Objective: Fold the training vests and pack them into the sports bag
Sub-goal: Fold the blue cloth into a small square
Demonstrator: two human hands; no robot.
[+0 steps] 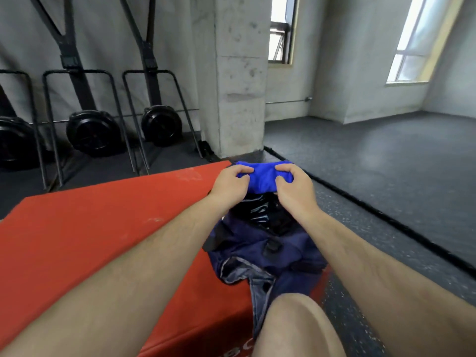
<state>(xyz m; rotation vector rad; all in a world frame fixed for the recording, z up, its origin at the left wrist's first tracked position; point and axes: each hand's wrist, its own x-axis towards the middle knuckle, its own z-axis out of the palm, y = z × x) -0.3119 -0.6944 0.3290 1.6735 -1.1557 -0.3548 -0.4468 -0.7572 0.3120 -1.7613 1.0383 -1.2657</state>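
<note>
Both hands are out in front of the person, and between them is a bright blue training vest (262,176) bunched into a compact folded bundle. The left hand (230,185) pinches the bundle's left end, fingers curled over the top and thumb beneath. The right hand (292,188) grips the right end the same way, knuckles up. The vest sits at the far end of a navy sports bag (260,243), right above its gaping mouth, where glossy black lining shows. Whether the bundle's lower edge already rests on the bag or hangs just clear of it, I cannot tell. The bag lies slumped and crumpled along the right edge of a red padded box (103,240), with a grey inner flap turned out at its near end, just beside the person's bare knee (291,323). Past the box a dark speckled rubber floor (386,155) runs to a concrete pillar (239,73). Black exercise machines (92,132) with round housings stand against the wall on the left, and daylight comes through tall windows (412,47) on the right
</note>
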